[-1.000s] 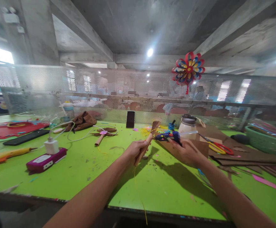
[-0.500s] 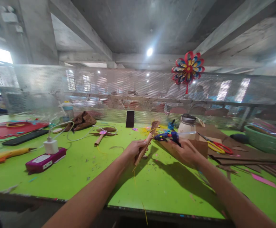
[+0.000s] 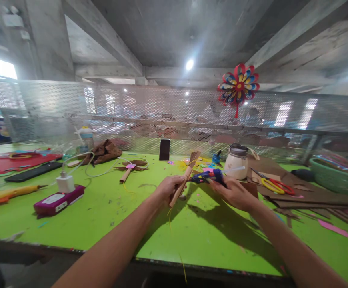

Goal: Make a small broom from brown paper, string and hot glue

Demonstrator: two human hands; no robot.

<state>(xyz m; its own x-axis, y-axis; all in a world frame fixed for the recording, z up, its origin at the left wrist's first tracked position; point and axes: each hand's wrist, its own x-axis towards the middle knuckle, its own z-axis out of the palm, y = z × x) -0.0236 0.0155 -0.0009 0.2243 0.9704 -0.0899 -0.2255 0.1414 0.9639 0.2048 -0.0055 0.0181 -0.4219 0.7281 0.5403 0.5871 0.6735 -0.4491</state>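
My left hand (image 3: 171,190) is closed around a brown paper roll (image 3: 188,173), which tilts up and away to a fringed, fanned end. A thin yellow strand (image 3: 170,222) hangs from its lower end. In the grip of my right hand (image 3: 234,192) is a dark blue glue gun (image 3: 207,176) with a clear glue stick out of its back. The gun's nozzle points left and meets the side of the roll; whether it touches is too small to tell. On the table to the left lies another brown paper piece (image 3: 126,175) with a round jagged head and pink centre.
Right of my hands are a lidded jar (image 3: 235,162), scissors (image 3: 277,186), brown paper sheets (image 3: 309,192) and a green basket (image 3: 337,176). A phone (image 3: 164,150) stands at the back. To the left are a purple power strip (image 3: 58,202) with a white charger and a yellow-orange tool (image 3: 9,196).
The glue gun's nozzle has moved slightly down and left along the paper roll, and the gun's back end has risen a little. My left hand has barely moved.
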